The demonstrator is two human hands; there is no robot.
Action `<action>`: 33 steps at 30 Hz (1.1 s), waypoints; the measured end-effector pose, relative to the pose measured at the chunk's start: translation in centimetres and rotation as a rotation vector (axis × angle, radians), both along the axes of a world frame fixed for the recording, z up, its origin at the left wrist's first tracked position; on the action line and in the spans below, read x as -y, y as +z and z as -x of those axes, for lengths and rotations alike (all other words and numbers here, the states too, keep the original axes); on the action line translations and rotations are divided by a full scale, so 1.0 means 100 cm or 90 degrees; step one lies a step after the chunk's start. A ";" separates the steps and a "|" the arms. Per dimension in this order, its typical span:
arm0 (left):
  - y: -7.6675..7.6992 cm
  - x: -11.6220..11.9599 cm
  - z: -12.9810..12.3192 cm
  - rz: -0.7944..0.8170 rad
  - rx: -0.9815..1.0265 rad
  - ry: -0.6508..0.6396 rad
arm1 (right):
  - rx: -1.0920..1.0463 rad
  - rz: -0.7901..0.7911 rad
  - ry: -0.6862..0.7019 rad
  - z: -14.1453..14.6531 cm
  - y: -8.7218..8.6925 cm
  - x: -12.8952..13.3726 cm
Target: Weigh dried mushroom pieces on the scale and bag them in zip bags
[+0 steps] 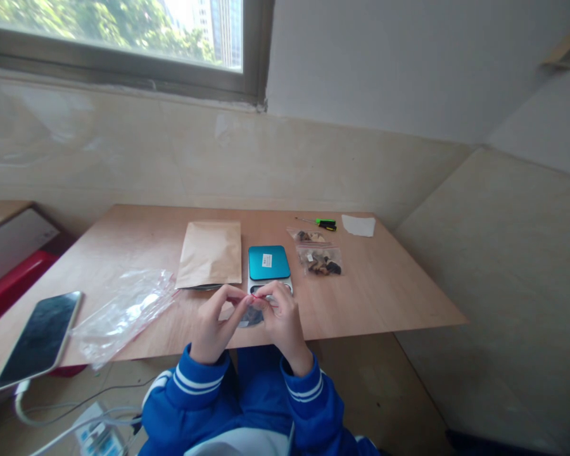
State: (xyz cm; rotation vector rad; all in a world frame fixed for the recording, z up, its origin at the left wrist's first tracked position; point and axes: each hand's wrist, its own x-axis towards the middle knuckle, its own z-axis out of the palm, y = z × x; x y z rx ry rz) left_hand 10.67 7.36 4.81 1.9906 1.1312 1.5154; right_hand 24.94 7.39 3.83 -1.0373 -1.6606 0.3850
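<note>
Close together at the front of the table, my left hand (220, 320) and my right hand (279, 313) both pinch the red-lined top edge of a small clear zip bag (251, 318). The bag hangs below my fingertips with something dark in it that I cannot make out. Just beyond my fingers lies a small scale (268, 263) with a blue-green top and a white label, its front edge partly hidden by my hands. A brown kraft paper pouch (211, 253) lies flat to the left of the scale.
To the right are two clear bags (320, 261) of dark and tan pieces, a green-and-black screwdriver (325, 223) and a white paper (358, 225). Crumpled clear plastic bags (123, 310) and a phone (40, 339) with a white cable lie left. The wooden table (384, 285) meets the wall behind.
</note>
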 end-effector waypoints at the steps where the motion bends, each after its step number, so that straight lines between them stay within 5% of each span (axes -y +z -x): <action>1: 0.000 0.001 -0.001 -0.007 -0.004 0.006 | 0.006 -0.007 -0.012 0.001 0.000 0.000; 7: -0.002 0.003 -0.001 -0.015 -0.008 0.022 | 0.009 -0.044 -0.021 0.003 0.001 0.003; 17: -0.011 -0.004 0.012 0.100 0.076 -0.037 | -0.114 0.046 0.048 -0.003 -0.003 -0.001; 23: -0.012 -0.004 0.011 0.059 0.080 -0.017 | -0.125 0.099 0.070 -0.004 0.001 0.003; 33: -0.009 -0.003 0.008 0.024 0.041 -0.028 | -0.088 0.059 -0.008 0.003 0.004 0.003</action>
